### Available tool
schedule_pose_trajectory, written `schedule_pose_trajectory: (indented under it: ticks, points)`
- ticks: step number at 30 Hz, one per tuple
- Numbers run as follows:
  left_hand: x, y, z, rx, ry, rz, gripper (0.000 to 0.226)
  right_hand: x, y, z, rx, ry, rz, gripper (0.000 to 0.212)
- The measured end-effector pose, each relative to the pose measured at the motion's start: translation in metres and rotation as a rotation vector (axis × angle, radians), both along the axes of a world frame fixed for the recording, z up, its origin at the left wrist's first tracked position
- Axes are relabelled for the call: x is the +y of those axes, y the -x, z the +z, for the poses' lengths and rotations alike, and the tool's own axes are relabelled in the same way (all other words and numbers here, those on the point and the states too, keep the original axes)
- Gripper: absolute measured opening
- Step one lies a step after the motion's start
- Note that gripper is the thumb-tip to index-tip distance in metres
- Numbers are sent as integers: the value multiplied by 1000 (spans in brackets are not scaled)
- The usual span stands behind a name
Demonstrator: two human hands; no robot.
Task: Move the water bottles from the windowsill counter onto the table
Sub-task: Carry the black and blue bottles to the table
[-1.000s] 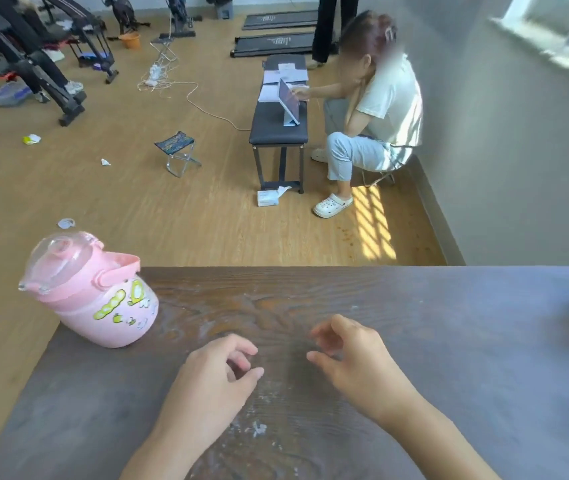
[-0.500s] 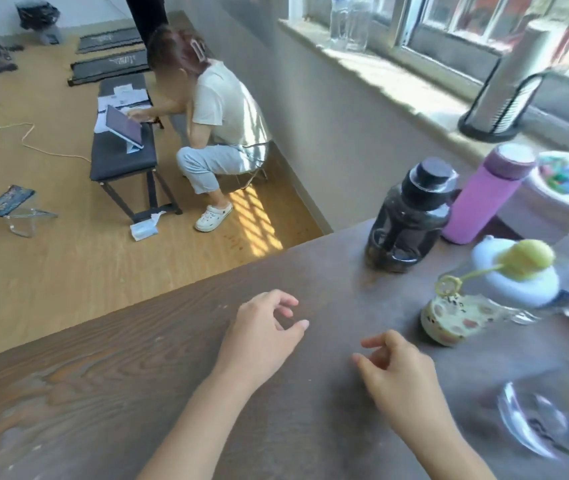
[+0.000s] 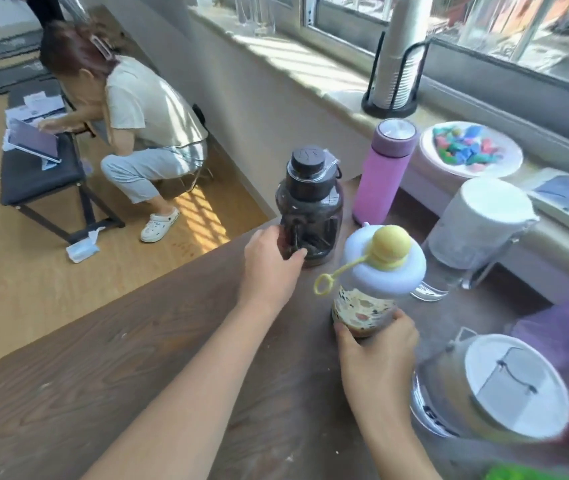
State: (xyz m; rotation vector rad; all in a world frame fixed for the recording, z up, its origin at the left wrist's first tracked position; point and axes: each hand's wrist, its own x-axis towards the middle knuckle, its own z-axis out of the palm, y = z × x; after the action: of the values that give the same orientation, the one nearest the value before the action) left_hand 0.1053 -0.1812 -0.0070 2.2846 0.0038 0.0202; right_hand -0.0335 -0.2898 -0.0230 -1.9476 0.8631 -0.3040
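Note:
My left hand [image 3: 271,268] wraps its fingers around the lower left side of a dark smoky bottle [image 3: 311,206] with a black cap, standing at the far edge of the dark wooden table [image 3: 137,375]. My right hand [image 3: 376,355] grips the base of a patterned bottle [image 3: 369,289] with a lilac lid and yellow knob. A tall purple bottle [image 3: 382,171] stands upright behind them. A clear bottle with a white lid [image 3: 477,230] is to the right, and another white-lidded clear bottle [image 3: 498,389] sits near right.
The windowsill counter [image 3: 311,60] holds a black rack of stacked cups [image 3: 397,64] and a round tub of coloured pieces [image 3: 470,150]. A person [image 3: 137,119] sits on the floor at left beside a black bench [image 3: 37,164] with a tablet.
The view has swung right from the pink jug to the window side. Both hands were empty and loose over the table; now the left is on the dark bottle and the right on the patterned one.

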Motion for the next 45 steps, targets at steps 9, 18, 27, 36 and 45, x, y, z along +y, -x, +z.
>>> schedule_pose_trajectory:
  ticks: [9,18,27,36,45]
  points:
    - [-4,-13,-7,-36,260,68,12,-8,-10,-9,-70,156,14,54]
    - [36,36,-1,-66,306,191,10,16,5,3,-104,-55,197,40]
    - [178,138,2,-103,303,467,15,115,34,19,-93,-141,499,43]
    - [328,305,13,-107,183,773,18,263,101,23,-51,-120,808,46]
    - [435,463,15,-92,129,1042,19,424,153,34,-30,-78,1128,48]
